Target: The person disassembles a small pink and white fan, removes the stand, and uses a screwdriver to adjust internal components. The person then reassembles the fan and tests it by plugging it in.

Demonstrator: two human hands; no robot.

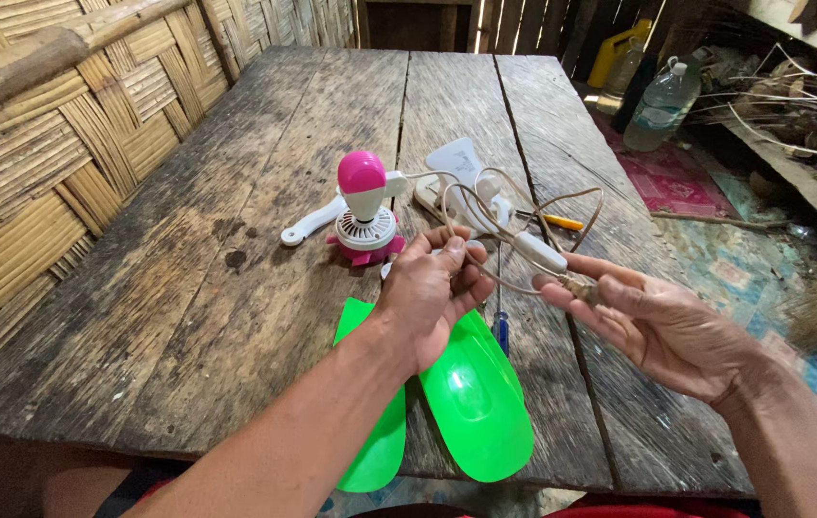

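Thin beige cord (514, 225), looped, tangled

Weathered plank table (236, 317), woven bamboo wall (63, 144) at left, patterned floor covering (715, 259), daylight from right

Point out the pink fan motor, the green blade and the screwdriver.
Fan motor (364, 213): head view, on its white grille below the pink cap.
Green blade (478, 398): head view, middle of the larger blade lobe.
Screwdriver (501, 331): head view, on its blue handle beside the left hand (428, 297).
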